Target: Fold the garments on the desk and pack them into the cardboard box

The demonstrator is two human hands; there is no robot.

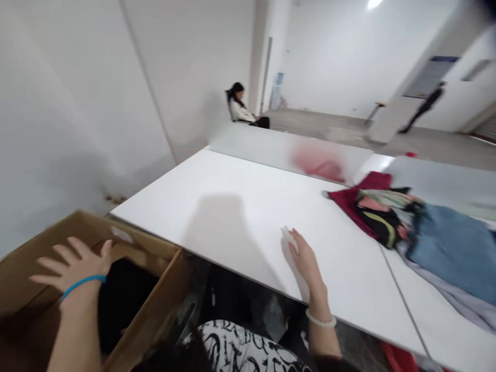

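Observation:
My left hand (73, 263) hovers with fingers spread over an open cardboard box (155, 310) at the lower left; a blue band circles its wrist. Dark clothing (124, 294) lies inside the box under the hand. My right hand (304, 258) rests flat on the white table (232, 206) near its front edge, fingers stretched out, holding nothing; a pale bracelet is on its wrist. A pile of clothes (391, 212) in dark red, black, green and blue denim lies on the table to the right, apart from both hands.
A frosted divider (271, 147) stands along the table's far edge. A person sits on a chair (242, 106) by the wall behind it; another person (424, 106) walks at the far right. Red cloth (399, 359) shows below the table.

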